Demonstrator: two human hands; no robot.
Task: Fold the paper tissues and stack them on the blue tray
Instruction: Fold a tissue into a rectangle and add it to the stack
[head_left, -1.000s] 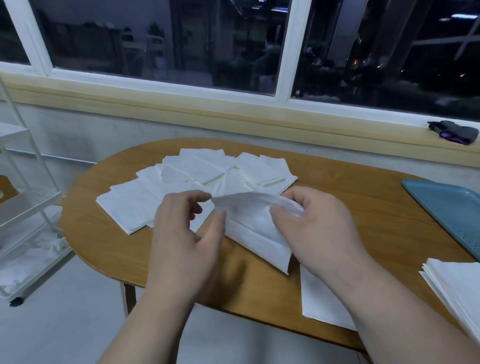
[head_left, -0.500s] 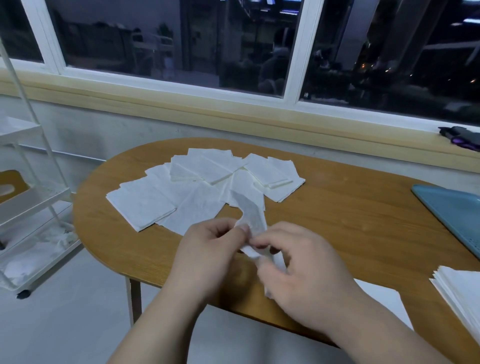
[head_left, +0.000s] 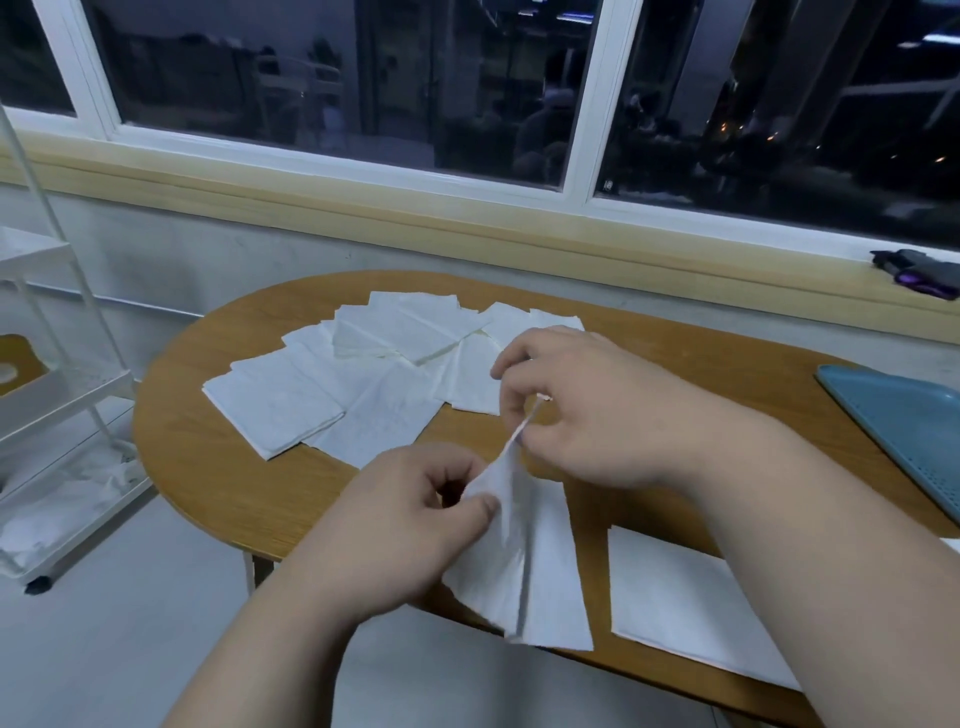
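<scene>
Since half a second ago your hands are drawing apart. Your right hand is pinching the top corner of the paper tissue and your left hand is pinching its side, stretching it above the near edge of the table. The blue tray is lying well apart at right, bare wood between.

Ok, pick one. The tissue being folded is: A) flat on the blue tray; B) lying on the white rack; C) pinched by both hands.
C: the left hand and right hand each pinch the tissue, which hangs between them at the near edge of the table.
</scene>
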